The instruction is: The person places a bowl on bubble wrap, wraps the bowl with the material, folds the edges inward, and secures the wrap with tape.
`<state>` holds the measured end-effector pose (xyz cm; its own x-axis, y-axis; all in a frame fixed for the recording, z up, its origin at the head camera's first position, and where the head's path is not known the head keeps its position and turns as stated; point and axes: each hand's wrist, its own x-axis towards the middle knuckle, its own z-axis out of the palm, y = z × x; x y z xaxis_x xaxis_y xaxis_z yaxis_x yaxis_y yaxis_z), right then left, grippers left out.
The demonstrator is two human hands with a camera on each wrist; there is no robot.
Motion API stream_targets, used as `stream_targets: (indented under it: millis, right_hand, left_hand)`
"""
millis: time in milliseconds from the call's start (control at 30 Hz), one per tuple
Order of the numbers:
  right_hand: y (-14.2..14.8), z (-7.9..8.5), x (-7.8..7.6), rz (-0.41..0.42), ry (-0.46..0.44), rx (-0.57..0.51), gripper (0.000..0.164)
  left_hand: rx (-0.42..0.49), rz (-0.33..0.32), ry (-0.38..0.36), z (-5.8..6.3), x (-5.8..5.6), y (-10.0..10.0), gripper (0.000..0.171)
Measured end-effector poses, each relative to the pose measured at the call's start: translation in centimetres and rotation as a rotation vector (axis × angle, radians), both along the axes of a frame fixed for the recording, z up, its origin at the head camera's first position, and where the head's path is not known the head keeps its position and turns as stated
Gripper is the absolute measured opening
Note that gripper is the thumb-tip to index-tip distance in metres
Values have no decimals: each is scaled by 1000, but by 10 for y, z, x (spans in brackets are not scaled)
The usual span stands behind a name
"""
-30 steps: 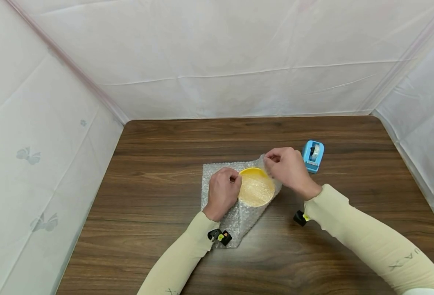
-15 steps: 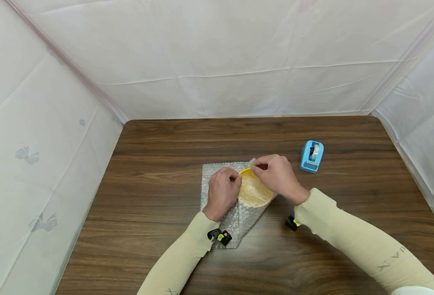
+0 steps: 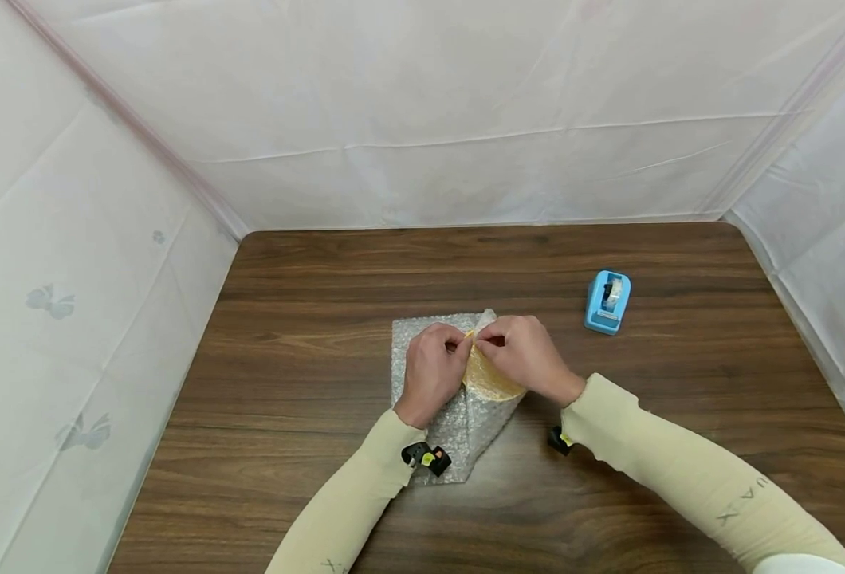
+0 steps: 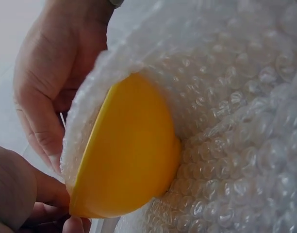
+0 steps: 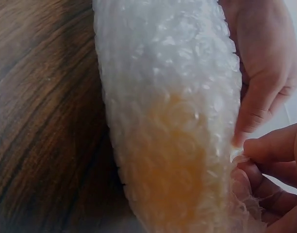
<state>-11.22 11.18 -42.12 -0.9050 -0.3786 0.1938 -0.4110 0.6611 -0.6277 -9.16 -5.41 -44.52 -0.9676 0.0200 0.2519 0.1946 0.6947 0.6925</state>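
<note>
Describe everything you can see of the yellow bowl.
The bowl is plain yellow and smooth, perhaps plastic, with a curved wall, thin rim and small raised foot. It seems to sit foot down on bubble wrap on the table, mouth up. A fold of the bubble wrap covers its mouth, blurring the inside. The left grip pinches its rim.

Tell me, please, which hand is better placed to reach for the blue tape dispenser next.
Probably the right hand: it is nearer the blue tape dispenser, though it must first release the bubble wrap. The left hand is farther off, pinching the yellow bowl at its rim.
</note>
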Motion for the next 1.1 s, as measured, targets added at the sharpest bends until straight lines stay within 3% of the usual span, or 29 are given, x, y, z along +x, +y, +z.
stream_targets:
  millis: [400,833,1100]
  right_hand:
    - [-4,-7,4,38,111,42,8]
    - [-9,-17,9,1,187,43,5]
    - [-11,-19,9,-7,186,36,5]
  left_hand:
    - [160,-20,-133,0,-2,-2,17]
    - [206,-38,-208,0,-4,-6,23]
    - [236,-52,-268,5,-6,-8,26]
